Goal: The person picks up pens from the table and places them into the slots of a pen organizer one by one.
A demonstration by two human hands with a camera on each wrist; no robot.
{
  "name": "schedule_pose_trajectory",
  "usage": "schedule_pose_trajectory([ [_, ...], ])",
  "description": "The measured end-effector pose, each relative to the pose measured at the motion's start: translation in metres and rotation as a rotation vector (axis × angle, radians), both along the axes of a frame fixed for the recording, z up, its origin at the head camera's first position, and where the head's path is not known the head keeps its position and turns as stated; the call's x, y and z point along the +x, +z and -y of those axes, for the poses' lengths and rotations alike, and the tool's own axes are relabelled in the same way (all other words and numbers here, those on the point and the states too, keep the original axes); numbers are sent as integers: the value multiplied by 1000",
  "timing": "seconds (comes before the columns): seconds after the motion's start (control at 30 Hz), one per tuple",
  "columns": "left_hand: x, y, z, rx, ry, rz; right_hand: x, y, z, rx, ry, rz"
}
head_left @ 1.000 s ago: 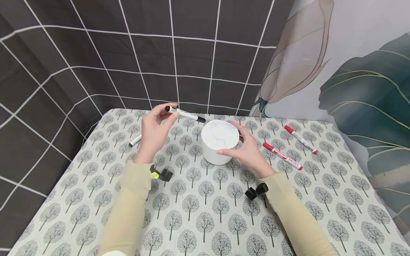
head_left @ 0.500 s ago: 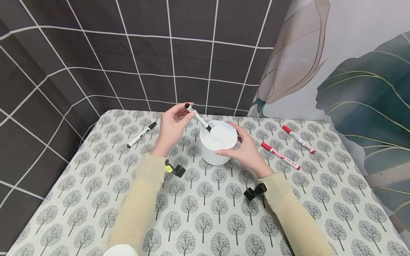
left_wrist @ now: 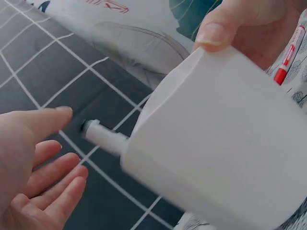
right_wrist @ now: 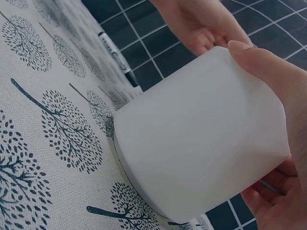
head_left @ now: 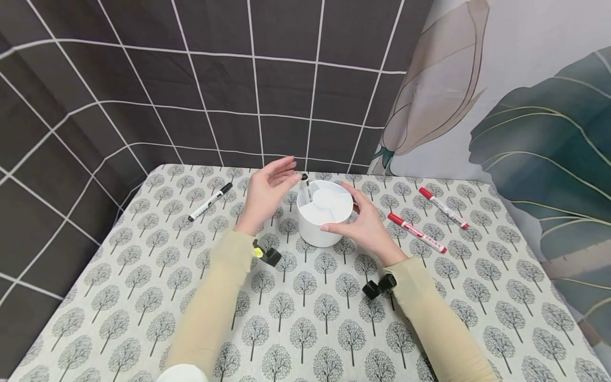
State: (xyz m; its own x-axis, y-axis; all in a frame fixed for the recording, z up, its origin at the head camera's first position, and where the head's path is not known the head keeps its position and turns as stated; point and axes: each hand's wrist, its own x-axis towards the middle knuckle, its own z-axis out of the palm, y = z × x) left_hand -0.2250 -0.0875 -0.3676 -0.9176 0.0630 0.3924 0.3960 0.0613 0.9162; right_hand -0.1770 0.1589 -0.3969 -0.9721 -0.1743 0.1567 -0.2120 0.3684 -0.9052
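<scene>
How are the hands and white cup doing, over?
Left hand open, apart from marker. Right hand gripping white cup. Marker inside cup, sticking up. Nothing visibly in the way.

Showing smooth, matt plastic on the white holder (head_left: 319, 235). Looking like hard, smooth plastic on the red-capped markers (head_left: 417, 232) and black-capped markers (head_left: 210, 202). Displaying matt cloth with a visible, slightly rough weave on the tablecloth (head_left: 305, 305). Appearing as matt, lightly creased fabric in the dark checked curtain (head_left: 219, 79). Reading as fine, matt cloth at the beige sleeves (head_left: 205, 305).

A black-ended white marker (head_left: 306, 189) stands in the white divided holder (head_left: 319, 232).
</scene>
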Motion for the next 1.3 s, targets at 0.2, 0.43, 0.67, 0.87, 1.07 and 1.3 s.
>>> schedule_pose_trajectory([
  [0.2, 14, 17, 29, -12, 98, 39, -1, -3, -1, 9, -6, -6],
  [0.43, 19, 13, 77, -19, 203, 69, 0, -3, 0, 16, -8, 3],
  [0.67, 28, 6, 118, -44, 289, 101, 1, -3, -1, 14, -7, -2],
  [0.87, 35, -4, 141, -118, 343, 138, 2, -1, -1, 18, -6, -10],
  [1.07, 39, -19, 161, -265, 373, 196, 0, -1, -1, 21, 2, -19],
  [1.3, 41, -37, 181, -437, 396, 289, -1, -1, 0, 20, 8, -26],
])
